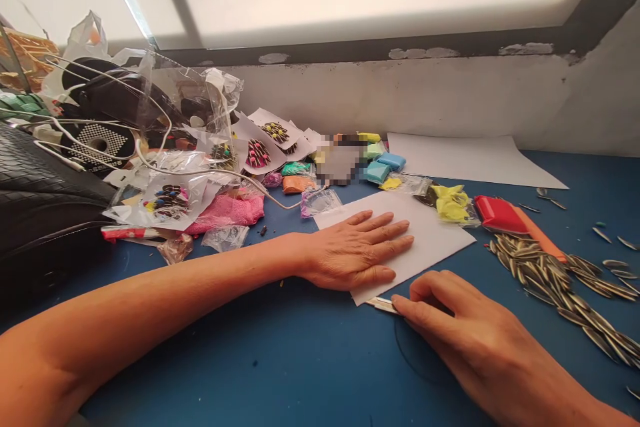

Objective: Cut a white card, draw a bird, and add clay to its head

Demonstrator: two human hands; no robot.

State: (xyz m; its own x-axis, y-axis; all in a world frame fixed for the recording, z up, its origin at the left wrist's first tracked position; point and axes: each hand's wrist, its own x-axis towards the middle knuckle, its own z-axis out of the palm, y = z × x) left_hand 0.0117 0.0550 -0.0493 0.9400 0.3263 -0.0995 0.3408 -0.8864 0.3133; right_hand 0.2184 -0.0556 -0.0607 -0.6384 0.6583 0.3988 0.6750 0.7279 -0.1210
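Note:
My left hand (363, 250) lies flat on a sheet of white paper (440, 250), fingers stretched out to the right. My right hand (450, 320) is closed around a thin, pale, flat tool (383, 305), perhaps a craft knife; the fingers hide most of it. Its tip meets the near corner of the paper, just below my left thumb. To the right of the paper lies a heap of striped sunflower seeds (545, 280), beside a red clay packet (500, 214) and an orange strip (540, 235). A yellow clay packet (453, 203) touches the paper's far right edge.
Another white sheet (460, 157) lies against the wall. Blue clay packets (377, 171), a pink cloth (230, 207) and seed clusters with coloured tips (257, 153) crowd the back. A black bag (45, 193) and white cables (210, 172) occupy the left of the blue table (250, 360).

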